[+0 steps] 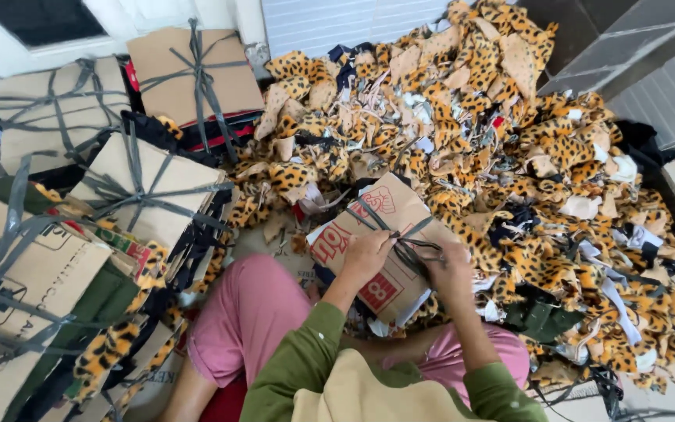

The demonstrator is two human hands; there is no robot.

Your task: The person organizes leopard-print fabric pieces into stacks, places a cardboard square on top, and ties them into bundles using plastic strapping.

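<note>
Sprawling across the floor, a heap of leopard-print fabric scraps [501,141] is filling the right side, while tied cardboard bundles [150,187] are stacking up on the left. Between them, a person in pink trousers is sitting with a cardboard-wrapped bundle [380,242] resting just before the knees. The left hand [367,254] is pressing down on the cardboard, fingers curled against it. The right hand [448,270] is closing around the dark strap [408,238] crossing the bundle.
</note>
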